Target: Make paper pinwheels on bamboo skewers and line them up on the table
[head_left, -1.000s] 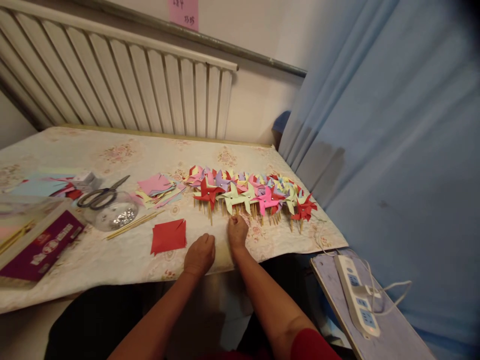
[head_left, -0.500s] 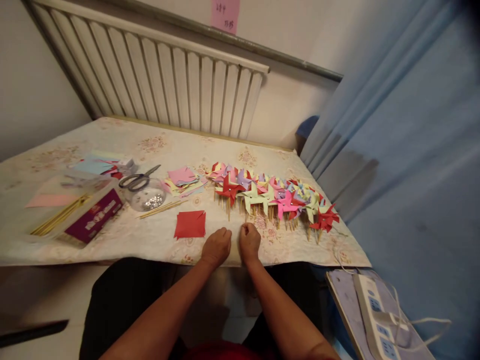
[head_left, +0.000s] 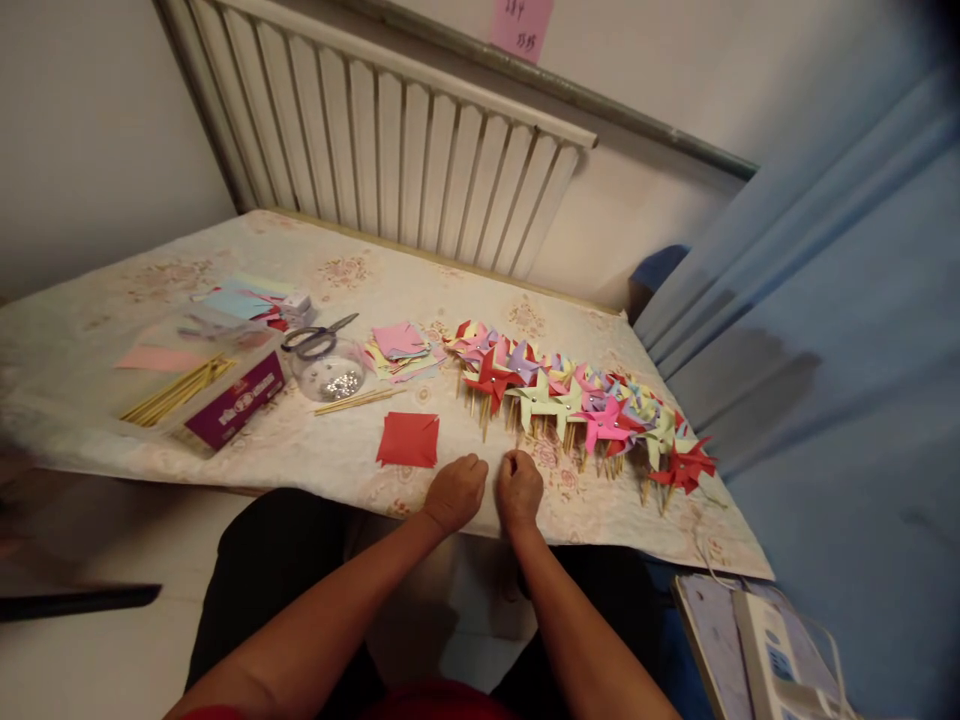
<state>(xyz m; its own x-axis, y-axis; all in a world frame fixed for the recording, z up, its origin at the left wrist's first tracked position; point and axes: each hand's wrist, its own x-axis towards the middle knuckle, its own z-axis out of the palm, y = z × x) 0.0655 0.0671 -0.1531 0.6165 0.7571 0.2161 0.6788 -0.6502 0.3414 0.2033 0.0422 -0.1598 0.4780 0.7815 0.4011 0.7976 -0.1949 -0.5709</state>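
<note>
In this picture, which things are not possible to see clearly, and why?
- Head view: whatever the right hand pinches is hidden by its curled fingers.
- The left hand is closed; its inside is hidden.
- The writing on the pink note is too small, and the top edge cuts it off.
- The power strip is cut off by the bottom edge.
- The contents of the clear bowl are too small to identify.

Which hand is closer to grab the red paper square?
Probably the left hand. It rests on the table edge just right of the red paper square, while the right hand sits farther away, nearer the row of pinwheels.
</note>
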